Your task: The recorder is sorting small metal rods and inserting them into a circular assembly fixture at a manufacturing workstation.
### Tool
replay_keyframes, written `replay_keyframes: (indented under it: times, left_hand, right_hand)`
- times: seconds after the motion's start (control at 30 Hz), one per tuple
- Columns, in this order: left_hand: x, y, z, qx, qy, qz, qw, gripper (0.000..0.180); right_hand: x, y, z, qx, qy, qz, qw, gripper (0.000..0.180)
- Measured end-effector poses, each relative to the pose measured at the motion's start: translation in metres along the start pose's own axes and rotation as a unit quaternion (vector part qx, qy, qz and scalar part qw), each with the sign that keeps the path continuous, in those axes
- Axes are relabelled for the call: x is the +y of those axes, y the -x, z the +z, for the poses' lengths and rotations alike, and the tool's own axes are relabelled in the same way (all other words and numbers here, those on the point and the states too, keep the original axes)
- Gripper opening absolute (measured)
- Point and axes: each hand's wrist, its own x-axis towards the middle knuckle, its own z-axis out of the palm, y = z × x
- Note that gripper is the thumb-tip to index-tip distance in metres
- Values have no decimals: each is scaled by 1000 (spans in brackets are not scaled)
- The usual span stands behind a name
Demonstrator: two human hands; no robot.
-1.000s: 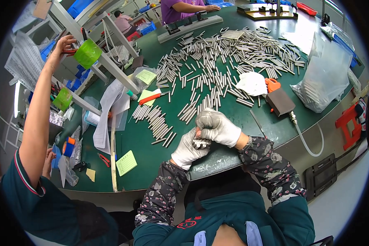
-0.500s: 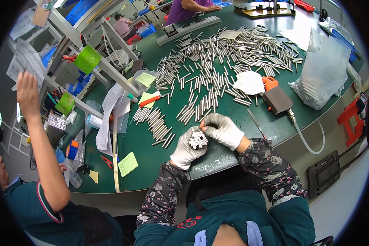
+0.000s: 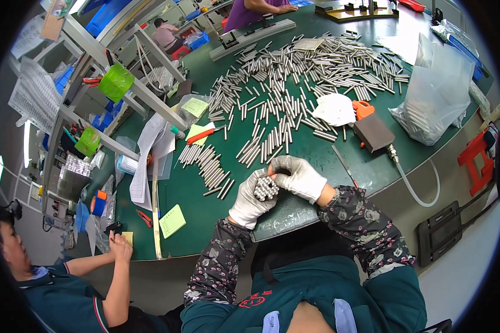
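1. White gloves cover both of the person's hands; the left hand (image 3: 249, 202) is wrapped around a bundle of metal rods (image 3: 266, 190), grasping it with the rod ends facing up toward the camera.
2. The right hand (image 3: 301, 178) is bent inward, its thumb and fingers drawn together at the upper right edge of the bundle. Whether they pinch a rod there, I cannot tell.
3. The bundle is just above the near edge of the green table (image 3: 197, 222), between the two hands.
4. Beyond the hands, a broad spread of loose rods (image 3: 339, 66) covers the table's far part; to the left, a slanting row of rods (image 3: 212, 172) lies side by side.
5. A red-handled tool (image 3: 201, 136) lies just above that row, partly over a yellow-green slip.
6. To the right of the right hand is a thin strip (image 3: 343, 162) with a red end; past it stands a brown block (image 3: 374, 134), with a pale hose (image 3: 414, 195) curving off the table's edge.
7. Farther right, a clear plastic bag (image 3: 441, 83) has rods in its lower part.
8. At the left, a co-worker's hands (image 3: 120, 247) meet at the table's edge.
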Motion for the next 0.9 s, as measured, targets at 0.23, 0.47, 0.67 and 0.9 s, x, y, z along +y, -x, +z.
replay_keyframes:
  times: [0.23, 0.47, 0.67, 0.9]
  left_hand:
    - [-2, 0, -3, -6, -2, -16, 1000, 49]
    - [-1, -2, -4, -13, 3, -12, 1000, 52]
    - [-1, -3, -4, -15, -22, -1, 1000, 52]
    - [-3, -3, -6, -15, -24, -9, 1000, 51]
  right_hand:
    - [4, -2, 0, 7, -5, 3, 1000, 15]
    - [6, -3, -1, 9, 11, 5, 1000, 16]
    - [7, -3, -1, 11, 12, 11, 1000, 16]
    - [6, -3, -1, 12, -1, 21, 1000, 16]
